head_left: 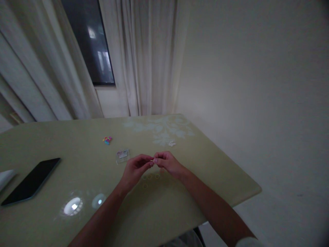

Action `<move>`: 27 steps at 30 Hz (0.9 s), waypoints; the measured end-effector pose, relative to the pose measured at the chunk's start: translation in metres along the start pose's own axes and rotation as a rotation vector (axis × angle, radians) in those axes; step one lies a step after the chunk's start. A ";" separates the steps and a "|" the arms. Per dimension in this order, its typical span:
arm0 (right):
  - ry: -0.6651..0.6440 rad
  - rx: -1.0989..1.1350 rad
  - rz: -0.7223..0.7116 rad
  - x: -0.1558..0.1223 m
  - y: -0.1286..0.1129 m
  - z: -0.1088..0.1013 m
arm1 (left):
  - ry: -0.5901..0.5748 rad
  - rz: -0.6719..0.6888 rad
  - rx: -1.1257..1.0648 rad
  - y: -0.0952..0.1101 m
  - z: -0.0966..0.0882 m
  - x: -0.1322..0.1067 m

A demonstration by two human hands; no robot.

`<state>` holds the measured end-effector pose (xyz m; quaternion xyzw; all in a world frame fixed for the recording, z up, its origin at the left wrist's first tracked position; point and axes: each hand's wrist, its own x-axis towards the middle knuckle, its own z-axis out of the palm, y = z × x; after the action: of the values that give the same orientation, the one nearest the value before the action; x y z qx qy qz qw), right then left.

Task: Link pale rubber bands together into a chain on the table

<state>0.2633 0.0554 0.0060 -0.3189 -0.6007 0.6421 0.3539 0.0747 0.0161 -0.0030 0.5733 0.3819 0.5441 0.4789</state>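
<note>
My left hand (pixel 136 169) and my right hand (pixel 168 164) meet above the table, fingertips almost together. Both are closed in a pinch at a small pale piece (pixel 152 161), too small to name and mostly covered by the fingers. Just below the hands lie several thin, pale rings (pixel 145 186) on the tabletop. Left of my left hand is a clear, flat plastic box (pixel 123 155) with something whitish inside. Beyond my right hand sits a little group of white pieces (pixel 171 143).
A small heap of multicoloured pieces (pixel 107 140) lies toward the far left of the glossy table (pixel 77 144). A black tablet (pixel 32 181) rests at the left, beside a white object (pixel 6 177) cut off by the frame. Wall and curtains (pixel 151 58) stand behind.
</note>
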 end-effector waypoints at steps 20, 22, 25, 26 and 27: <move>-0.011 0.084 0.030 -0.001 -0.001 0.000 | -0.040 0.009 0.027 0.010 -0.004 -0.002; -0.012 0.096 0.022 0.000 -0.001 0.000 | -0.043 0.053 0.034 0.013 -0.003 -0.003; -0.020 0.107 0.024 -0.002 -0.006 0.003 | -0.036 0.088 0.042 0.016 -0.002 -0.004; -0.026 0.107 0.026 -0.004 -0.008 0.004 | -0.038 0.076 0.038 0.015 -0.001 -0.004; -0.032 0.108 0.027 -0.005 -0.009 0.005 | -0.042 0.058 0.031 0.015 -0.001 -0.004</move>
<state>0.2622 0.0486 0.0157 -0.2970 -0.5665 0.6832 0.3523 0.0722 0.0085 0.0101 0.6026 0.3634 0.5396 0.4621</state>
